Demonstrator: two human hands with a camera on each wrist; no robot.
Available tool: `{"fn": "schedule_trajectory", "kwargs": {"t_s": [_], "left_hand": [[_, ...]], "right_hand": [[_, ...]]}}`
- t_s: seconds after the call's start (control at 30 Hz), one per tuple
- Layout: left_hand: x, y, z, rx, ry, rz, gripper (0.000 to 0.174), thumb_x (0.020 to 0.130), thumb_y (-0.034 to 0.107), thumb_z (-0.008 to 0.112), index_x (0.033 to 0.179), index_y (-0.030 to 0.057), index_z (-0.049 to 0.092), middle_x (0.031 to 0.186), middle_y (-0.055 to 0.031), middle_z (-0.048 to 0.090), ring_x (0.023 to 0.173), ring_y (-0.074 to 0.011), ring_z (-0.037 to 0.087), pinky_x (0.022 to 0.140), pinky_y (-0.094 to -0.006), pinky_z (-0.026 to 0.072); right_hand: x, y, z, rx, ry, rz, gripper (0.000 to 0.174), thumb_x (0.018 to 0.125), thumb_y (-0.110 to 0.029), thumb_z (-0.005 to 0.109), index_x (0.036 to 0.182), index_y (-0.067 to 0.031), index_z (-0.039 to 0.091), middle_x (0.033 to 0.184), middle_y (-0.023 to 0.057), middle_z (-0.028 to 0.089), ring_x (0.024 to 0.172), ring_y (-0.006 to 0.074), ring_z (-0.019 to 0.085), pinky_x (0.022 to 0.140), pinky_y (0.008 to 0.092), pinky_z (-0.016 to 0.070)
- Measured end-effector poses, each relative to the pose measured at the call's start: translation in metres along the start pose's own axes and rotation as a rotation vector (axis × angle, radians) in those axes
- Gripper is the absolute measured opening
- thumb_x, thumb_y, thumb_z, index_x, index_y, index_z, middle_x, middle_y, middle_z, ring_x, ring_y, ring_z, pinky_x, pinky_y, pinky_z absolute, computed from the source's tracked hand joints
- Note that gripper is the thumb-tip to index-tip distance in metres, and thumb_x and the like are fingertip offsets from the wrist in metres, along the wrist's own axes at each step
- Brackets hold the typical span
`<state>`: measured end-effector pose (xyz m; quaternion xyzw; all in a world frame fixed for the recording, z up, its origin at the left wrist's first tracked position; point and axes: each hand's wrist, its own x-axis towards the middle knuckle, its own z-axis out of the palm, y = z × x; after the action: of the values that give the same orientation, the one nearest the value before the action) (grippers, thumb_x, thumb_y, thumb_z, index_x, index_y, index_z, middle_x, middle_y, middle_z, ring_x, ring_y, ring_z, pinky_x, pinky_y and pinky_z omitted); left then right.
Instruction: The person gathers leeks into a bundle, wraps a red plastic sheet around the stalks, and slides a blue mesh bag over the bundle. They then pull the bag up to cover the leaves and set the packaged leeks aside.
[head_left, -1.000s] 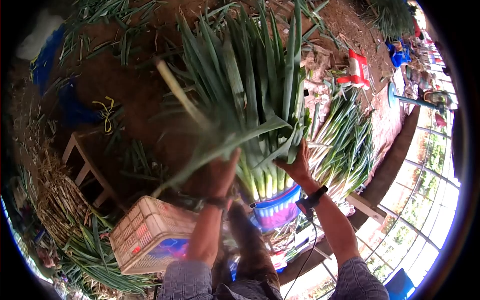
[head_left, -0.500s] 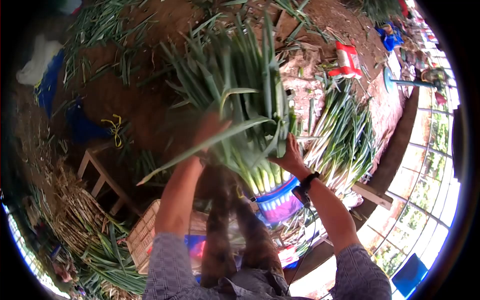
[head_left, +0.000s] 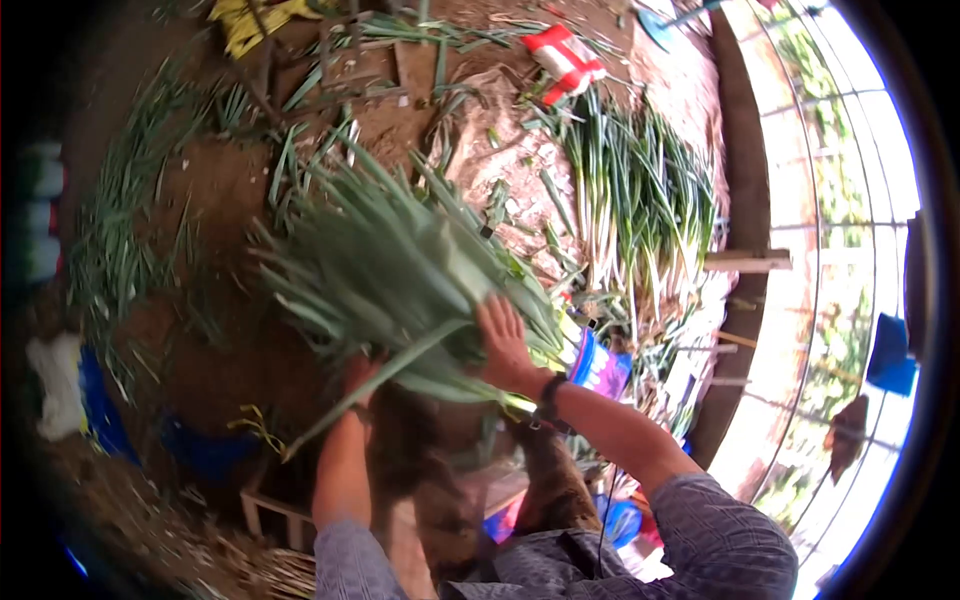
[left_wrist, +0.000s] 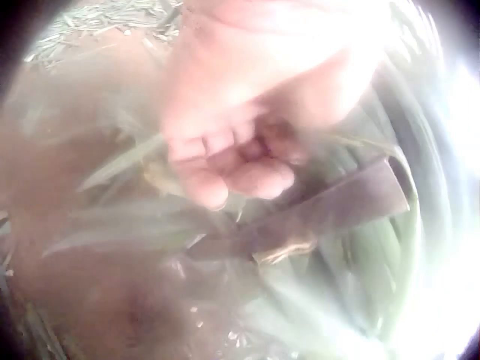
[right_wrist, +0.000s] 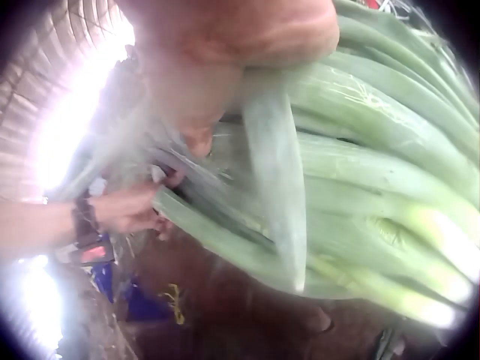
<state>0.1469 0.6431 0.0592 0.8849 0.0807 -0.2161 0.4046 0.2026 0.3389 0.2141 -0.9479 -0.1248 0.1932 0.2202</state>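
Observation:
A big bunch of leeks leans over to the left in the head view. My right hand rests on it with its fingers straight along the leaves. Low on the near left side of the bunch is my left hand, partly hidden by leaves. One long leaf bends out across that side. In the left wrist view the left fingers look curled, beside a flat brownish strip; I cannot tell whether they grip anything. Pale stems show at the right edge of the right wrist view.
A blue and purple container stands right of the bunch. More long green stalks lie behind it on a pale sheet. A red and white packet lies beyond. Wooden frame at lower left; wire mesh along the right.
The bunch has tipped left, away from the blue and purple container, and my hands have moved with it. The head view has turned; the left hand, raised half a second ago, is lower.

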Motion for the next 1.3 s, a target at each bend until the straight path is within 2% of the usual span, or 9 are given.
{"fn": "schedule_trajectory", "kwargs": {"t_s": [0.2,0.33,0.4,0.47,0.67,0.9,1.13,1.2,1.3], "left_hand": [[-0.076,0.006,-0.031,-0.077,-0.154,0.177,0.04,0.103,0.033,0.045,0.086,0.0046,0.067,0.068,-0.0092,0.062,0.061,-0.0208,0.061,0.061,-0.0349,0.0522],[-0.111,0.035,-0.061,-0.27,-0.429,-0.513,0.055,0.099,0.055,0.051,0.08,0.0053,0.066,0.064,-0.0042,0.054,0.064,-0.0178,0.059,0.059,-0.0349,0.046],[-0.11,0.023,-0.062,0.132,-0.662,-0.215,0.042,0.1,0.044,0.054,0.093,0.0047,0.066,0.076,-0.0055,0.062,0.073,-0.0203,0.063,0.065,-0.0384,0.0484],[-0.144,0.035,-0.063,0.049,-0.394,0.155,0.033,0.099,0.036,0.06,0.098,0.0033,0.066,0.081,-0.0062,0.066,0.078,-0.0205,0.064,0.068,-0.0389,0.0504],[-0.154,0.173,-0.099,-0.171,-0.689,0.068,0.025,0.1,0.026,0.06,0.102,0.0013,0.065,0.088,-0.0076,0.067,0.083,-0.0166,0.064,0.071,-0.0326,0.0506],[-0.092,0.234,-0.106,-0.458,-0.974,0.086,0.021,0.101,0.016,0.056,0.111,-0.0007,0.063,0.1,-0.0067,0.069,0.091,-0.0148,0.064,0.081,-0.0302,0.0515],[-0.036,0.235,-0.163,-0.108,-0.798,0.307,0.006,0.096,0.004,0.06,0.102,0.0039,0.06,0.091,-0.0004,0.064,0.086,-0.0079,0.06,0.075,-0.0228,0.0485],[-0.005,0.254,-0.165,-0.124,-0.673,0.492,0.018,0.095,0.009,0.062,0.11,0.0003,0.063,0.103,-0.0131,0.068,0.095,-0.0241,0.065,0.087,-0.0359,0.0517],[0.028,0.288,-0.147,-0.115,-0.524,0.481,0.045,0.092,0.006,0.063,0.134,-0.0028,0.049,0.132,-0.019,0.055,0.121,-0.0288,0.055,0.104,-0.0384,0.0425]], "right_hand": [[0.009,-0.005,-0.002,-0.052,0.021,0.098,0.103,0.072,-0.04,0.082,0.153,-0.0083,0.026,0.158,0.0225,0.024,0.145,0.0463,0.022,0.113,0.0658,0.0213],[0.016,-0.004,-0.002,-0.052,0.022,0.118,0.096,0.075,-0.038,0.078,0.152,-0.0102,0.029,0.157,0.0224,0.027,0.143,0.046,0.026,0.11,0.0686,0.0243],[0.019,-0.005,0.007,-0.041,0.056,0.154,0.094,0.075,-0.04,0.076,0.151,-0.01,0.029,0.156,0.0222,0.028,0.143,0.0464,0.027,0.109,0.07,0.0245],[0.022,-0.002,0.007,-0.033,-0.104,0.203,0.101,0.077,-0.048,0.075,0.154,-0.0118,0.022,0.161,0.0209,0.017,0.148,0.0473,0.016,0.114,0.0695,0.0175],[0.013,-0.015,-0.046,0.057,-0.189,0.248,0.115,0.067,-0.048,0.084,0.155,-0.01,0.02,0.161,0.0229,0.017,0.147,0.0477,0.017,0.114,0.0683,0.0164],[-0.04,-0.143,-0.091,0.609,0.431,0.224,0.057,0.097,-0.036,0.062,0.141,-0.003,0.046,0.144,0.0253,0.046,0.132,0.0394,0.046,0.111,0.0467,0.0381],[-0.141,-0.174,0.028,1.195,0.131,1.242,0.065,0.091,-0.049,0.064,0.131,0.0007,0.056,0.123,0.027,0.062,0.117,0.0352,0.06,0.098,0.0422,0.0472],[-0.162,-0.182,0.12,1.139,0.373,1.291,0.064,0.086,-0.044,0.074,0.122,0.0052,0.055,0.11,0.0198,0.066,0.097,0.0242,0.066,0.083,0.0378,0.0541],[-0.142,-0.207,0.147,1.433,0.479,1.321,0.073,0.084,-0.039,0.077,0.131,0.0076,0.046,0.128,0.0236,0.059,0.117,0.0286,0.059,0.097,0.0391,0.0493]]}}
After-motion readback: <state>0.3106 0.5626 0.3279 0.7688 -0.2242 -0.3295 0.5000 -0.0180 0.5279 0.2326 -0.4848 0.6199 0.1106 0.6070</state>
